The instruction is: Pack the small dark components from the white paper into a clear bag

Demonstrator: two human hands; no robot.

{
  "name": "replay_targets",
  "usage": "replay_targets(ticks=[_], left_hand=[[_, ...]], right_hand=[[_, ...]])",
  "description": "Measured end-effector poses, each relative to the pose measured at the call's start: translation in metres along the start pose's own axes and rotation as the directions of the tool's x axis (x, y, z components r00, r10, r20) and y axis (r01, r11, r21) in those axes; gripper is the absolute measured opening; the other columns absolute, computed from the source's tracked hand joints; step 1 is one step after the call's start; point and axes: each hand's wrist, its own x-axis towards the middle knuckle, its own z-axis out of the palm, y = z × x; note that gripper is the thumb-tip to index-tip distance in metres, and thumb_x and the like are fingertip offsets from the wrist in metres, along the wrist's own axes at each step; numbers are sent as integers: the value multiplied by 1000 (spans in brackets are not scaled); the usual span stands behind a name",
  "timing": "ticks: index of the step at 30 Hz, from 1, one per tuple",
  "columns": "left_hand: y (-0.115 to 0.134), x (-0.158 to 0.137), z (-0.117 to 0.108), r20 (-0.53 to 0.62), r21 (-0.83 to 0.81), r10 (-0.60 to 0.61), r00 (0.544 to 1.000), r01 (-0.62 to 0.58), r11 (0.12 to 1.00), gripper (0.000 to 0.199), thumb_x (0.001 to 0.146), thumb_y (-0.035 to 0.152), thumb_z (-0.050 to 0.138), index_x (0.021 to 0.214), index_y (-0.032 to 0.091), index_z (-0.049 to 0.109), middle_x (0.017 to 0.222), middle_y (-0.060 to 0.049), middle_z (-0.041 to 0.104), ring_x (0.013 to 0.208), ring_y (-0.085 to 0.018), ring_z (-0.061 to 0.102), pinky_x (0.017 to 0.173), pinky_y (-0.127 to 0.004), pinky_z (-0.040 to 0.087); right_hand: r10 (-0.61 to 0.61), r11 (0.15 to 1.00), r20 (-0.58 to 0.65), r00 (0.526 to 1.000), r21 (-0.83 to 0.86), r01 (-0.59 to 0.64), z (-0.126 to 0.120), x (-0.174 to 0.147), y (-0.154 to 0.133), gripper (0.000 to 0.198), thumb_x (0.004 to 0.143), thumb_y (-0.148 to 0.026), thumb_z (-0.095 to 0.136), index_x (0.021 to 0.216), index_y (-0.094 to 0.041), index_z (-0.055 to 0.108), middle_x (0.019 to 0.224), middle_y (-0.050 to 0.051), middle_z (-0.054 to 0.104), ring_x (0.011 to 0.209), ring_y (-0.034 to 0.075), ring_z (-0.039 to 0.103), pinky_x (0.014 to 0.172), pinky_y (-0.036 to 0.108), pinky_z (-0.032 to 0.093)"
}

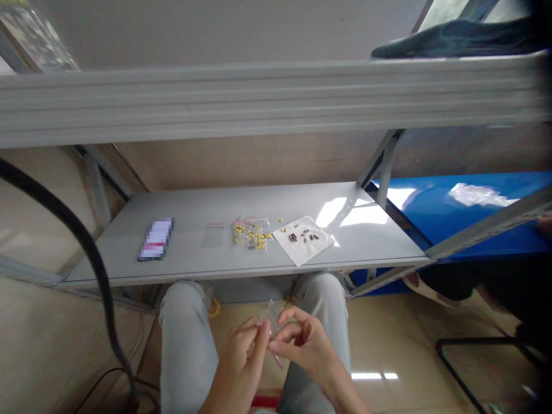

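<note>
1. The left hand (241, 351) and the right hand (302, 342) meet low in the view, at about 6 o'clock, above the person's knees.
2. Both hands pinch a small clear plastic bag (271, 317) between thumb and fingertips; the grip is narrow, closed on the bag's edges. What the bag holds cannot be told.
3. At 12 o'clock from the hands stands a grey shelf (129, 253).
4. On the shelf, a white paper sheet (302, 253) lies at about 1 o'clock from the hands, with several small dark brown pieces (304, 236) on it.
5. Just beside the sheet, at its 9 o'clock, lie clear bags with small yellow pieces (252, 234); some yellow pieces sit loose on the shelf.
6. Further towards 9 o'clock lies a flat empty clear bag (213, 236), then a phone (156, 239), well apart from the sheet.
7. At 3 o'clock of the shelf, a blue surface (431, 213) bears a crumpled clear plastic wrap (474, 195).
</note>
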Motion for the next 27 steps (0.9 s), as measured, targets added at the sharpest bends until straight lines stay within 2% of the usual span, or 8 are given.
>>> replay_targets(ticks=[3, 7, 11, 18, 21, 25, 27], left_hand=[[-1, -1, -1, 24, 4, -9, 1000, 9, 1000, 41, 91, 43, 35, 70, 17, 59, 74, -4, 60, 77, -17, 58, 74, -25, 43], [-8, -5, -4, -17, 34, 25, 1000, -24, 999, 34, 90, 39, 39, 76, 16, 60, 78, -4, 60, 81, -17, 58, 77, -25, 41], [-11, -6, -10, -31, 81, 26, 999, -23, 996, 34, 90, 39, 40, 72, 16, 59, 75, -4, 58, 78, -17, 56, 73, -25, 41], [-17, -5, -15, -64, 124, 45, 997, -37, 992, 34, 90, 35, 40, 68, 16, 57, 71, -4, 56, 73, -16, 55, 65, -24, 40], [-22, -4, -13, -82, 79, 56, 995, -50, 996, 32, 90, 35, 41, 69, 16, 56, 70, -4, 57, 71, -16, 55, 67, -24, 40], [-25, -4, -12, -85, 28, 48, 995, -46, 999, 31, 90, 36, 40, 73, 16, 56, 75, -4, 59, 74, -16, 56, 70, -25, 41], [-26, -4, -13, -81, 12, 27, 996, -26, 1000, 31, 91, 37, 39, 74, 16, 55, 75, -4, 59, 74, -16, 56, 69, -25, 41]], right_hand=[[-39, 997, 1, 999, -72, 39, -1, -1, 2, 33, 57, -27, 82, 77, -16, 58, 55, 0, 68, 45, 7, 56, 46, 16, 40], [-84, 985, 24, 996, -151, 86, 3, -3, 5, 28, 64, -30, 78, 83, -16, 63, 62, 2, 69, 52, 9, 57, 52, 19, 43], [-78, 973, 57, 995, -211, 88, 8, -3, 8, 30, 69, -33, 74, 91, -18, 61, 68, 3, 70, 57, 11, 58, 52, 20, 41], [-113, 935, -1, 994, -338, 106, 16, -2, 9, 42, 70, -37, 71, 106, -18, 59, 82, 7, 70, 62, 13, 59, 44, 18, 34], [-115, 924, -14, 993, -369, 102, 18, -1, 10, 47, 71, -37, 71, 112, -18, 57, 75, 6, 71, 56, 12, 58, 44, 19, 35], [-117, 943, 3, 993, -312, 112, 20, -1, 10, 48, 75, -39, 68, 115, -17, 54, 71, 5, 70, 61, 14, 60, 50, 21, 40], [-96, 951, 20, 995, -295, 98, 21, -1, 8, 50, 77, -39, 66, 119, -17, 51, 69, 4, 69, 58, 12, 58, 48, 19, 39]])
